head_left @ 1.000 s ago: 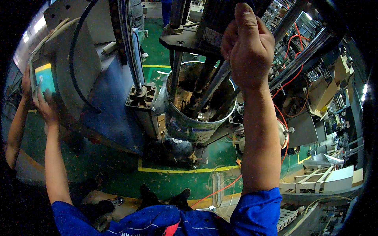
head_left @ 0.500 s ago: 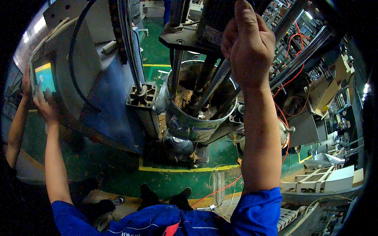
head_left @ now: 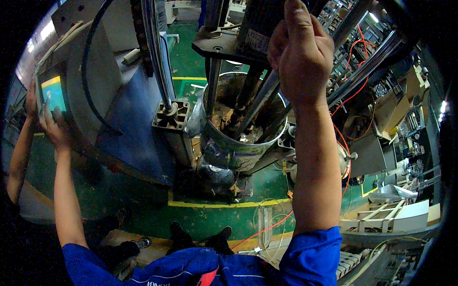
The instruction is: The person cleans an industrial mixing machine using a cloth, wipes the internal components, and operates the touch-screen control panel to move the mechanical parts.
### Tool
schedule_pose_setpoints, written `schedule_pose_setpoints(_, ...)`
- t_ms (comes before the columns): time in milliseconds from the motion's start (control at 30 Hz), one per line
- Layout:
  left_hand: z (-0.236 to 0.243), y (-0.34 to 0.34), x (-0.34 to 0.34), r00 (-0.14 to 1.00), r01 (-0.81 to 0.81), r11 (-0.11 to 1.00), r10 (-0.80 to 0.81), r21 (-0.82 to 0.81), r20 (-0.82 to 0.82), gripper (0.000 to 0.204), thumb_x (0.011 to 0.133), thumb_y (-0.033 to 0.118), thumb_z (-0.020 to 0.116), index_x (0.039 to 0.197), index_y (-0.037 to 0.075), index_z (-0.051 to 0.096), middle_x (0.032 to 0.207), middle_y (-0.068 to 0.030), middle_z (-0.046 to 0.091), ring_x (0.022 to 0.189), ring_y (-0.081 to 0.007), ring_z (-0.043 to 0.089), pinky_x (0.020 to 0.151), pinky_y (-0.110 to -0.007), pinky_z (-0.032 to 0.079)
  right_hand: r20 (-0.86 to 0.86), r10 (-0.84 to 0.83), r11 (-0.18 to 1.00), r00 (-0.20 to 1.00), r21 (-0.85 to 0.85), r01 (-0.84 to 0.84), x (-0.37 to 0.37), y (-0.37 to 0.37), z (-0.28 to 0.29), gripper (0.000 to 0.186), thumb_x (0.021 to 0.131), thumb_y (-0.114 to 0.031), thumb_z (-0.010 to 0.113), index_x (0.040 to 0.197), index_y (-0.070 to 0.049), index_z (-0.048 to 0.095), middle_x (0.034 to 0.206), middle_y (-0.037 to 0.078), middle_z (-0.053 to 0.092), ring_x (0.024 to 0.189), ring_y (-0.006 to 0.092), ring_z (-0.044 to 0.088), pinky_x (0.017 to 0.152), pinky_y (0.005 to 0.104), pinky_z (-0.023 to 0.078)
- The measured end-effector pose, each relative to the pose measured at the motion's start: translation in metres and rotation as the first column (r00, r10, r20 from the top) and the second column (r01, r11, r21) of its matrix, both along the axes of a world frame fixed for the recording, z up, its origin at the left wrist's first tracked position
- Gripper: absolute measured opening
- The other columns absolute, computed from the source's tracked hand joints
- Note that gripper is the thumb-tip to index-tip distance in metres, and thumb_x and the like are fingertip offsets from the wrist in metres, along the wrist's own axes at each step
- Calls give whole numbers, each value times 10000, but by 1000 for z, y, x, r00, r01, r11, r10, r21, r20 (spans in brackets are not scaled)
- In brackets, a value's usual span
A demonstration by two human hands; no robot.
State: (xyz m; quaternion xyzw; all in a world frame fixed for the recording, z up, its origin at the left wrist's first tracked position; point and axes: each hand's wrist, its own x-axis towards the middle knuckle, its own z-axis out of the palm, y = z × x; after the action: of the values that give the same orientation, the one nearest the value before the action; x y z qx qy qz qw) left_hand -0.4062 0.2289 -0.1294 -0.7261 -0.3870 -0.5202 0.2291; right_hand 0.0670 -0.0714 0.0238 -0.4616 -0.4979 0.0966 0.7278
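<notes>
My left hand (head_left: 56,126) reaches to the control panel at the left, its fingers stretched against the lit touchscreen (head_left: 53,95). Up at the top, my right hand (head_left: 305,59) is closed in a fist with the thumb on top, in front of the machine's dark upper block (head_left: 253,35). What the fist holds is hidden. Below it and to the left stands a stained metal drum (head_left: 238,155). Several rods run down from a dark plate (head_left: 217,47) into the drum, where brownish residue shows.
A co-worker's hand (head_left: 31,102) rests by the panel's left edge. A shiny upright column (head_left: 160,57) rises from a square base left of the drum. A black cable (head_left: 86,71) loops over the cabinet. Red hoses (head_left: 346,164) hang at the right. Yellow lines mark the green floor (head_left: 200,217).
</notes>
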Motion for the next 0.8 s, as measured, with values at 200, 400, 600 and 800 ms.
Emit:
schedule_pose_setpoints(200, -3, -1, 3, 1000, -15, 1000, 15, 6, 21, 509, 1067, 405, 459, 1434, 60, 532, 1411, -235, 527, 1288, -408, 460, 1107, -472, 340, -33, 9, 1000, 999, 17, -8, -1, 3, -1, 375, 1037, -392, 583, 819, -86, 571, 612, -28, 460, 502, 73, 406, 463, 269, 325)
schedule_pose_setpoints(400, 0, -4, 9, 1000, -20, 1000, 20, 21, 7, 512, 1061, 408, 466, 1429, 59, 534, 1408, -222, 536, 1274, -415, 472, 1111, -482, 335, -45, 21, 1000, 999, 7, -21, 4, 1, -3, 376, 1041, -379, 579, 795, -96, 553, 606, -23, 460, 489, 78, 413, 450, 271, 324)
schedule_pose_setpoints(600, -36, 57, -65, 985, -23, 997, 34, -68, 171, 532, 1055, 434, 458, 1417, 54, 547, 1394, -246, 523, 1288, -417, 469, 1114, -484, 341, 88, -20, 995, 996, 101, 11, 0, 11, 0, 415, 1053, -373, 535, 719, -129, 502, 550, -27, 394, 457, 85, 374, 426, 253, 305)
schedule_pose_setpoints(800, 10, -21, 18, 998, 20, 1000, -20, 12, 59, 513, 1049, 416, 472, 1401, 54, 560, 1363, -237, 531, 1268, -399, 476, 1082, -493, 363, 60, -74, 995, 995, 77, 69, -3, 7, -3, 427, 1056, -385, 527, 719, -123, 528, 559, -35, 428, 470, 71, 382, 444, 245, 294)
